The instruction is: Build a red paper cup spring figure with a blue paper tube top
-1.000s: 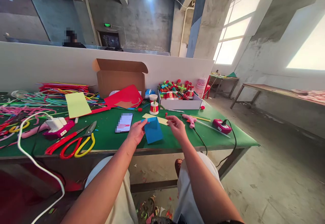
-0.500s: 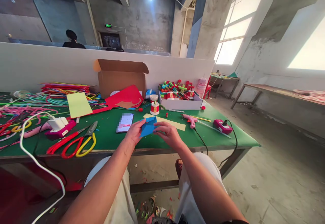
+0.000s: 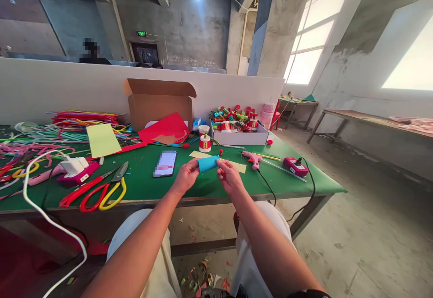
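Note:
A small piece of blue paper (image 3: 208,164) is stretched between my hands above the front of the green table (image 3: 142,189). My left hand (image 3: 186,174) pinches its left end, and my right hand (image 3: 229,174) grips the right end between thumb and fingers. The paper looks slightly curved. Under and behind it lies a pale yellow strip (image 3: 238,167). Left of my hands rests a phone (image 3: 165,163) with a lit screen. Beyond the paper stands a red and white paper cup piece (image 3: 204,144) with a green spiral on it.
Scissors (image 3: 113,187) with red and yellow handles lie left, by a power strip (image 3: 79,174) with a white cable. A pink glue gun (image 3: 252,159) and purple socket block (image 3: 295,166) are at right. Behind are a white box (image 3: 240,139) of finished pieces and a cardboard box (image 3: 160,108).
The blue paper has turned from a slant to nearly level and shifted slightly right. My right hand now grips its right end, and both hands have moved a little apart.

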The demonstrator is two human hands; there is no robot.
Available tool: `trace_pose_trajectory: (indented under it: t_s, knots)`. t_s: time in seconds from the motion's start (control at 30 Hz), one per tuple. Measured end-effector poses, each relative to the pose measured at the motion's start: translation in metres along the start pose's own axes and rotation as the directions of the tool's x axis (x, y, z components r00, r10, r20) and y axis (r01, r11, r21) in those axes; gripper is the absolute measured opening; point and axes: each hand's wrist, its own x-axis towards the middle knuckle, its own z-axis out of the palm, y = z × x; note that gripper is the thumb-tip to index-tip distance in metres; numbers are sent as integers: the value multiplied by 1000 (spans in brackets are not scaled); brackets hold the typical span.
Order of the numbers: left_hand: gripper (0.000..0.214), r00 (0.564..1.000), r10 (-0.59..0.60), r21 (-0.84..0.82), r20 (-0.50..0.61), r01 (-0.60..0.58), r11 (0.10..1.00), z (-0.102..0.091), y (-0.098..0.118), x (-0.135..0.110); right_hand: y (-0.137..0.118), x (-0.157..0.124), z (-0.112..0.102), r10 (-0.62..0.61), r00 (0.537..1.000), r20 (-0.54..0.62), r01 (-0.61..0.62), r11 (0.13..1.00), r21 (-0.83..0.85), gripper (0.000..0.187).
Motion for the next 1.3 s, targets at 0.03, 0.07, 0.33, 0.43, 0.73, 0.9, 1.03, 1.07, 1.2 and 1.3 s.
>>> trace_pose_trajectory:
  t_s: [0.03, 0.07, 0.33, 0.43, 0.73, 0.9, 1.03, 1.07, 1.2, 1.3]
  knots:
    - [22, 997, 67, 77, 35, -69, 995, -1, -1, -1, -1, 0, -1, 10, 1000, -14, -10, 1000, 2, 38]
    - [24, 990, 121, 141, 73, -130, 981, -1, -2, -1, -2, 0, -2, 23, 999, -29, -23, 1000, 6, 38]
    - [29, 942, 223, 367, 250, -305, 879, -9, -5, -5, -4, 2, -6, 96, 990, -106, -97, 995, 0, 36]
    - [22, 973, 146, 284, 181, -194, 939, -9, 2, -5, -4, 3, -7, -33, 995, -89, 31, 999, -28, 42]
    - [42, 851, -526, -442, 15, 477, 760, -4, 16, -8, 4, -1, -1, -354, 935, 31, 352, 910, -222, 44]
    - [45, 827, -561, -530, -42, 457, 714, 3, 8, -9, 14, -2, 3, -282, 954, 98, 298, 925, -235, 42]
    - [48, 821, -558, -508, -122, 432, 746, 2, 5, -7, 16, -1, 2, -283, 956, 82, 295, 918, -264, 39]
    - [49, 823, -553, -502, -132, 425, 753, 0, 4, -5, 16, 0, 2, -282, 956, 85, 295, 915, -274, 39]
    - [49, 825, -523, -454, -214, 390, 801, -15, -1, 22, 12, 11, 2, -333, 940, 70, 337, 877, -342, 40]
    - [47, 814, -491, -411, -309, 351, 841, -35, -7, 62, 9, 26, 2, -367, 923, 112, 378, 813, -442, 37]
